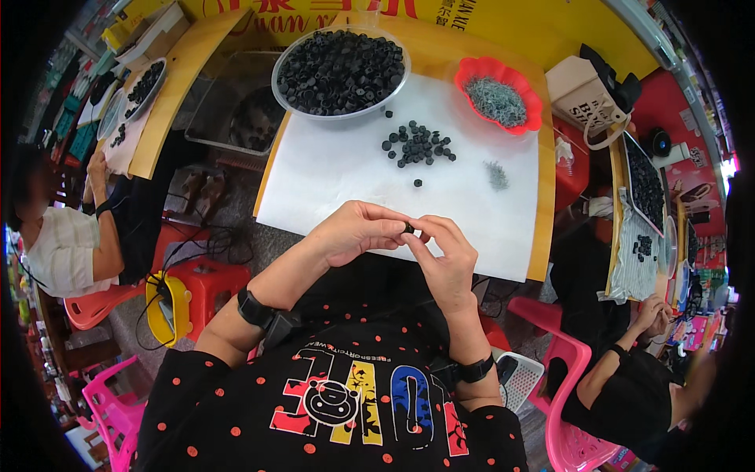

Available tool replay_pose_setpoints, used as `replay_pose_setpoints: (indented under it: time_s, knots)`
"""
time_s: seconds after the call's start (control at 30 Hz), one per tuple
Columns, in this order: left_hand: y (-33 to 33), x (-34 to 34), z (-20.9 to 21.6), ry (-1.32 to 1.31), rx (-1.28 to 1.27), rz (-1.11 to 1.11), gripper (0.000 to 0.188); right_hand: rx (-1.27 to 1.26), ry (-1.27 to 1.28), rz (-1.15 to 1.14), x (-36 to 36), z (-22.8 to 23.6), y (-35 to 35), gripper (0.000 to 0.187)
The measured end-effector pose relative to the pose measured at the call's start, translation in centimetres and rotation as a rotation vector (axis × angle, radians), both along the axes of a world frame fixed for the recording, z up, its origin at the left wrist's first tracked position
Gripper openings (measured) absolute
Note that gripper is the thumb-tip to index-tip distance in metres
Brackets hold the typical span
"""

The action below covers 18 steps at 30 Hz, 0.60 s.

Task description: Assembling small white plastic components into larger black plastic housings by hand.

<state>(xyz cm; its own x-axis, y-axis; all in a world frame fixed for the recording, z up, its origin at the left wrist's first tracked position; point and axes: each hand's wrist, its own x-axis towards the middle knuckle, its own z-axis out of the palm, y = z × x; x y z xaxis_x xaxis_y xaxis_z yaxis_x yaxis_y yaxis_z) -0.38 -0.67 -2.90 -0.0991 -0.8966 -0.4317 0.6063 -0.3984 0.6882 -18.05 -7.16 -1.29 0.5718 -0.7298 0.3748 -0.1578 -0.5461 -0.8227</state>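
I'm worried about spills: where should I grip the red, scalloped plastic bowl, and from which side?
Hold the bowl by opposite sides of its rim, probably from left and right: it's wide, open and filled with loose small grey pieces.

The left hand point(358, 234) and right hand point(445, 256) pinch a dark piece point(408, 228), too small to make out from here, by the white sheet point(338, 169)'s near edge; a basin point(346, 116) of black pieces point(342, 71) sits far left, a red bowl point(534, 108) far right.
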Motion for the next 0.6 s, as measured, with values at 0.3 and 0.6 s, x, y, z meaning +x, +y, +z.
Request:
replay_pose_setpoints:
  time_s: [0.3,0.6]
  knots:
    - [0.1,-1.1,0.1,-0.199,-0.098,0.089,0.022,0.011,0.043,-0.072,0.3,0.4,0.6,0.026]
    - [-0.1,-2.3,0.5,-0.170,-0.144,0.193,0.022,-0.008,-0.020,-0.152,0.4,-0.4,0.7,0.024]
